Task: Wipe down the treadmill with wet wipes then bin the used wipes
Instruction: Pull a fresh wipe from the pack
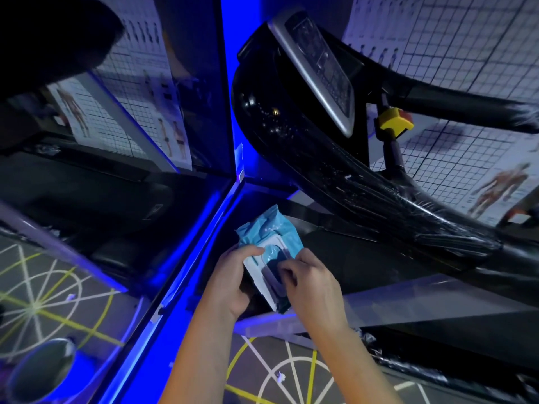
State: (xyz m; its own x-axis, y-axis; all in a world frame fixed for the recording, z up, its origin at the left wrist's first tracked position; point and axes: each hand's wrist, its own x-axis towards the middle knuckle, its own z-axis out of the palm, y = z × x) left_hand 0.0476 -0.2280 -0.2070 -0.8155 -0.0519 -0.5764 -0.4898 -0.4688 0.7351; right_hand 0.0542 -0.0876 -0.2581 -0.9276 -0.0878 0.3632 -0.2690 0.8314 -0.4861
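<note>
A blue pack of wet wipes (272, 228) with a white plastic lid is held in front of me, low in the middle of the view. My left hand (233, 279) grips the pack from the left side, thumb on the lid's edge. My right hand (306, 279) has its fingers curled at the lid's opening; whether they pinch a wipe is hidden. The black treadmill (335, 170) rises to the right, its arm wrapped in plastic film. Its grey console (318, 68) sits at the top.
A mirrored wall with a blue light strip (186, 258) runs down the left. A yellow safety clip (393, 121) hangs below the console. The floor (291, 374) carries yellow and white line markings. Posters with grids cover the wall behind.
</note>
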